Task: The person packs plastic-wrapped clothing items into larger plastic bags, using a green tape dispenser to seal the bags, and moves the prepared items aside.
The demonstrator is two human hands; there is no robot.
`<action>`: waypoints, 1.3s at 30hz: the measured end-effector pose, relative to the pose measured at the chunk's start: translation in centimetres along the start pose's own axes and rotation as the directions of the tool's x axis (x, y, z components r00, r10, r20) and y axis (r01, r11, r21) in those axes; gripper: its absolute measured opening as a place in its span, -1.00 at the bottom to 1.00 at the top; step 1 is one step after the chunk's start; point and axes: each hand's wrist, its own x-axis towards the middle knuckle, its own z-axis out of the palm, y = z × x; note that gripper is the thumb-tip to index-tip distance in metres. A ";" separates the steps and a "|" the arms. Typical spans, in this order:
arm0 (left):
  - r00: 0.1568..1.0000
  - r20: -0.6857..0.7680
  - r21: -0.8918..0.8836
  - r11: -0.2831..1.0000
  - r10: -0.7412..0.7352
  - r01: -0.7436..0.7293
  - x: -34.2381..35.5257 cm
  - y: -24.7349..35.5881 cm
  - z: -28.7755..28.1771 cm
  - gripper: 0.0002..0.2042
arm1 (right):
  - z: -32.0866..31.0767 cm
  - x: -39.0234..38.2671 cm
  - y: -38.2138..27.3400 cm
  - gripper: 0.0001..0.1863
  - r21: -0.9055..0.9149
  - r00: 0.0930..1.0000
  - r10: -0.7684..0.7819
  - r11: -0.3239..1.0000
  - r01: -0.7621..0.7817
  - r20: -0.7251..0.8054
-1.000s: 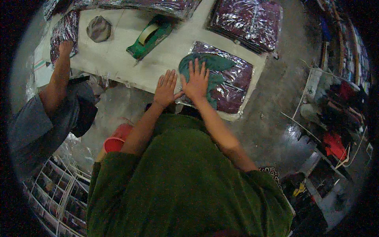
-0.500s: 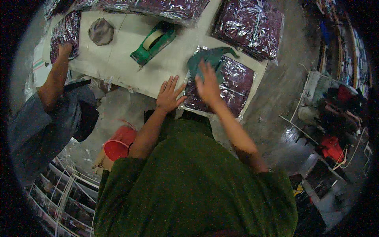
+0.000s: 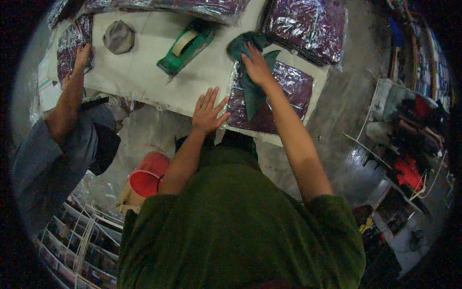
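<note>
My left hand [image 3: 208, 111] lies flat with fingers spread on the pale tabletop [image 3: 144, 82], at the left edge of a plastic-wrapped maroon folded garment [image 3: 293, 96]. My right hand [image 3: 256, 65] is open on a dark green cloth [image 3: 254, 106], fingers slightly bent on its upper part; the cloth lies across the garment's upper left and beyond its far edge. Left of it stands a green tape dispenser [image 3: 173, 62] with a pale roll. A crumpled grey-brown object [image 3: 119, 37] lies farther left.
Wrapped maroon stacks [image 3: 303, 26] lie along the back. A co-worker's hand [image 3: 83, 53] is on a wrapped package at left. A red bucket [image 3: 144, 180] is on the floor below the table's edge. A rack with dark and red items [image 3: 409, 144] stands at right.
My right hand and the green cloth have moved away from me, toward the back stack. My left hand stays near the package edge. The co-worker's hand has shifted slightly on their package.
</note>
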 end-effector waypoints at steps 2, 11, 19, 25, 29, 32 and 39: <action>0.999 -0.034 -0.041 0.999 -0.018 0.017 -0.2 0.0 0.0 -0.44 | -2.0 -5.0 -4.6 -0.40 0.119 0.974 0.211 0.968 -0.220 0.084; 0.973 0.222 0.066 0.996 -0.070 0.056 0.2 0.3 -1.2 -0.64 | 5.4 -17.1 -4.4 -0.32 -0.438 0.996 -0.015 0.897 0.052 0.088; 0.999 0.017 0.051 0.998 -0.040 0.039 -0.9 0.1 1.3 -0.50 | 5.9 -13.3 -5.2 -0.35 -0.401 0.996 -0.066 0.915 0.035 -0.062; 0.998 -0.055 0.020 1.000 0.005 -0.004 -0.4 0.8 0.3 -0.42 | 0.8 -23.2 -0.1 -0.28 -0.379 0.998 -0.031 0.924 0.052 0.061; 0.992 0.025 -0.081 0.989 0.123 -0.120 -2.4 5.0 -1.2 -0.54 | -4.5 -26.4 4.5 -0.38 -0.549 0.958 0.110 0.799 -0.245 -0.267; 0.946 0.068 -0.335 0.901 0.316 -0.277 -2.8 6.3 -0.7 -0.64 | -9.2 -26.4 6.5 -0.50 0.207 0.813 0.515 0.856 -0.473 -0.272; 0.998 0.003 -0.133 0.989 0.070 -0.069 1.4 5.0 0.2 -0.14 | -8.2 -23.5 -6.0 -0.48 -0.031 0.786 0.061 0.994 -0.101 -0.615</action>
